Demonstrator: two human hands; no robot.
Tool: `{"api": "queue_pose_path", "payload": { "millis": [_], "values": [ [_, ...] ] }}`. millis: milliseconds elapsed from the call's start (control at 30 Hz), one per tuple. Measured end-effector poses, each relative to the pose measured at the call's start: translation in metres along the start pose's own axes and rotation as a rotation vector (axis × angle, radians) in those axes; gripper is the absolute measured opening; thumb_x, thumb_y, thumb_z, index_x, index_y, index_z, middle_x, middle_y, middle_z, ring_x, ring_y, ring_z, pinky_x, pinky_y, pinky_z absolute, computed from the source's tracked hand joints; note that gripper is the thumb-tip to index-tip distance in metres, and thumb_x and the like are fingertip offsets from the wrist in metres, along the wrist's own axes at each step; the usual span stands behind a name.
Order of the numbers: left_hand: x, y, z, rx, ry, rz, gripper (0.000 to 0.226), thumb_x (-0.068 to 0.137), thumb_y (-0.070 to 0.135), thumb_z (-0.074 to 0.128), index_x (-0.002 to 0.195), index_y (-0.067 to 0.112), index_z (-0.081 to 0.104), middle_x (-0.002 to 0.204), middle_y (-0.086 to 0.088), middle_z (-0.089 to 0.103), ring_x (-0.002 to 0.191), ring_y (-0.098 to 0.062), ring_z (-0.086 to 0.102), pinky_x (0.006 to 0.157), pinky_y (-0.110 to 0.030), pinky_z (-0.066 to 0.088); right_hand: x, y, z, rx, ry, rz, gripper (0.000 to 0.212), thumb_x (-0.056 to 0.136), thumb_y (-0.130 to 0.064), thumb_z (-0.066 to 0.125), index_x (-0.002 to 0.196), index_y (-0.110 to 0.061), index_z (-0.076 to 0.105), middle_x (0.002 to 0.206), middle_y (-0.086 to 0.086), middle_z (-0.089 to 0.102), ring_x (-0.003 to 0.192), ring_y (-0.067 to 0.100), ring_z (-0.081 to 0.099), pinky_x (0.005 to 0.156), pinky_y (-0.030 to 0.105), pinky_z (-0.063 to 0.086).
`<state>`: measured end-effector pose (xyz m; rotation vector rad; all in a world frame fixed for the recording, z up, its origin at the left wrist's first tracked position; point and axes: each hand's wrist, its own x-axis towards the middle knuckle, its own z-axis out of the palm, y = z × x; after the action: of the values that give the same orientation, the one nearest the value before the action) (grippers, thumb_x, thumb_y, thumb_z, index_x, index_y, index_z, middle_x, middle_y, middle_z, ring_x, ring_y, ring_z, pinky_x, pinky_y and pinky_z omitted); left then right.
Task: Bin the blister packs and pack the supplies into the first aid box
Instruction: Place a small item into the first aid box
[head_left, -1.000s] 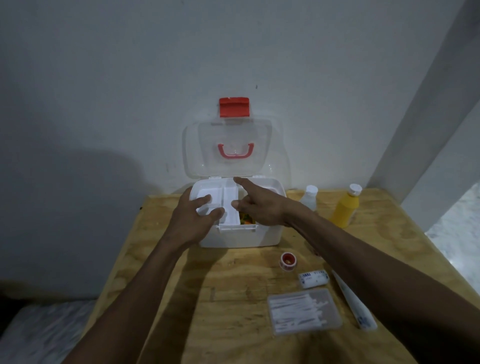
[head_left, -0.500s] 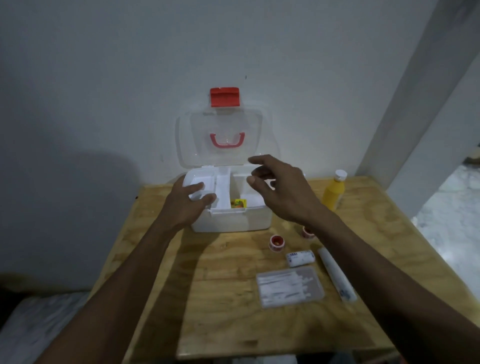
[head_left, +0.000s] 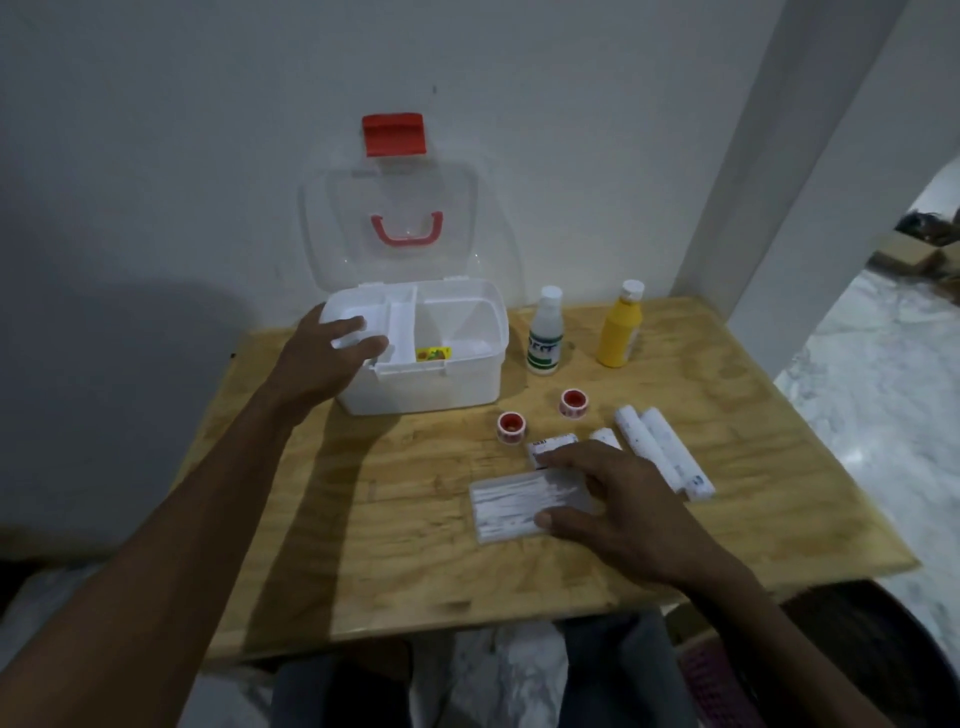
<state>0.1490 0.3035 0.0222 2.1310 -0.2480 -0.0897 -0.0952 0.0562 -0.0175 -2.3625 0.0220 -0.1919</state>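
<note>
The left arm reaches forward from the near left, and the left hand (head_left: 327, 358) lies palm down over the left corner of the first aid box (head_left: 447, 384), fingers spread loosely and touching its rim and white inner tray (head_left: 400, 332) without closing on anything. The right arm comes in from the near right. The right hand (head_left: 618, 499) rests palm down on the right end of a flat clear case of cotton swabs (head_left: 519, 506), fingers straddling it, thumb at the near edge, half open and not yet gripping. The box stands at the far side of the wooden table (head_left: 363, 545), its clear lid (head_left: 395, 228) up against the wall. Right of it stand a white bottle (head_left: 545, 332) and a yellow bottle (head_left: 621, 327). Between box and case lie two red tape rolls (head_left: 511, 427), small bandage rolls (head_left: 550, 447) and two white tubes (head_left: 660, 449).
</note>
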Motion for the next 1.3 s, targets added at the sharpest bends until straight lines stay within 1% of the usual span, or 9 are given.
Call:
{"api": "queue_pose_path", "payload": {
  "millis": [133, 367, 467, 600, 700, 833, 967, 1100, 1300],
  "values": [
    [-0.002, 0.002, -0.001, -0.010, -0.012, -0.010, 0.084, 0.062, 0.057, 0.076, 0.136, 0.025, 0.052, 0.136, 0.006, 0.058, 0.120, -0.019, 0.055, 0.105, -0.046, 0.044, -0.004, 0.003, 0.004, 0.000, -0.039, 0.032, 0.065, 0.069, -0.049, 0.081, 0.128, -0.032, 0.058, 0.120, -0.016, 0.061, 0.110, 0.000, 0.056, 0.092, 0.029, 0.050],
    [-0.004, 0.003, -0.001, -0.015, -0.015, 0.002, 0.075, 0.067, 0.051, 0.077, 0.133, 0.023, 0.054, 0.138, 0.004, 0.057, 0.119, -0.020, 0.055, 0.104, -0.044, 0.045, -0.003, 0.003, 0.005, -0.037, -0.083, 0.041, 0.067, 0.067, -0.041, 0.085, 0.127, -0.029, 0.059, 0.121, -0.013, 0.061, 0.109, 0.004, 0.056, 0.093, 0.025, 0.048],
    [-0.003, 0.002, 0.000, -0.008, -0.012, 0.001, 0.072, 0.066, 0.053, 0.077, 0.130, 0.026, 0.057, 0.142, 0.003, 0.053, 0.122, -0.021, 0.053, 0.104, -0.042, 0.044, -0.005, 0.001, 0.005, -0.066, -0.078, 0.012, 0.065, 0.070, -0.039, 0.083, 0.129, -0.029, 0.058, 0.127, -0.014, 0.058, 0.114, 0.002, 0.053, 0.094, 0.016, 0.041],
    [-0.002, 0.000, 0.003, 0.008, 0.003, 0.010, 0.067, 0.076, 0.045, 0.077, 0.134, 0.020, 0.056, 0.143, 0.003, 0.050, 0.122, -0.020, 0.051, 0.098, -0.033, 0.042, -0.004, -0.013, -0.012, -0.084, -0.072, -0.037, 0.061, 0.075, -0.040, 0.080, 0.131, -0.030, 0.057, 0.133, -0.018, 0.055, 0.118, -0.011, 0.046, 0.101, 0.016, 0.039],
    [-0.002, -0.001, 0.003, 0.032, 0.007, 0.023, 0.061, 0.081, 0.042, 0.074, 0.134, 0.018, 0.057, 0.146, 0.002, 0.045, 0.126, -0.023, 0.048, 0.098, -0.032, 0.040, 0.017, -0.037, -0.040, -0.113, 0.000, -0.087, 0.058, 0.074, -0.039, 0.080, 0.127, -0.026, 0.061, 0.127, -0.017, 0.058, 0.111, -0.020, 0.044, 0.094, 0.000, 0.031],
    [0.000, -0.001, 0.004, 0.001, 0.029, 0.007, 0.070, 0.078, 0.041, 0.076, 0.139, 0.019, 0.051, 0.140, 0.006, 0.053, 0.122, -0.017, 0.051, 0.096, -0.029, 0.039, 0.068, -0.067, -0.068, -0.164, 0.106, -0.114, 0.058, 0.073, -0.033, 0.082, 0.126, -0.018, 0.063, 0.125, -0.007, 0.062, 0.114, 0.007, 0.056, 0.096, 0.019, 0.041],
    [0.002, -0.001, 0.005, -0.013, 0.040, -0.012, 0.071, 0.080, 0.041, 0.075, 0.142, 0.019, 0.048, 0.147, 0.004, 0.046, 0.127, -0.019, 0.048, 0.096, -0.028, 0.036, 0.130, -0.074, -0.066, -0.357, 0.126, -0.117, 0.063, 0.075, -0.032, 0.081, 0.130, -0.010, 0.059, 0.134, 0.008, 0.059, 0.121, 0.024, 0.052, 0.101, 0.030, 0.036],
    [0.002, -0.002, 0.006, -0.038, 0.049, -0.026, 0.075, 0.080, 0.040, 0.075, 0.144, 0.020, 0.044, 0.148, 0.004, 0.045, 0.130, -0.022, 0.047, 0.095, -0.029, 0.037, 0.179, -0.073, -0.047, -0.518, 0.061, -0.083, 0.054, 0.076, -0.024, 0.081, 0.123, -0.005, 0.063, 0.127, 0.015, 0.059, 0.117, 0.030, 0.050, 0.096, 0.042, 0.046],
    [0.000, -0.001, 0.005, -0.061, 0.061, -0.030, 0.074, 0.079, 0.038, 0.076, 0.144, 0.020, 0.045, 0.150, 0.006, 0.044, 0.131, -0.020, 0.046, 0.102, -0.031, 0.038, 0.208, -0.068, -0.017, -0.644, -0.012, -0.077, 0.053, 0.073, -0.017, 0.083, 0.119, 0.001, 0.062, 0.124, 0.018, 0.058, 0.118, 0.032, 0.048, 0.093, 0.046, 0.049]
  ]
}}
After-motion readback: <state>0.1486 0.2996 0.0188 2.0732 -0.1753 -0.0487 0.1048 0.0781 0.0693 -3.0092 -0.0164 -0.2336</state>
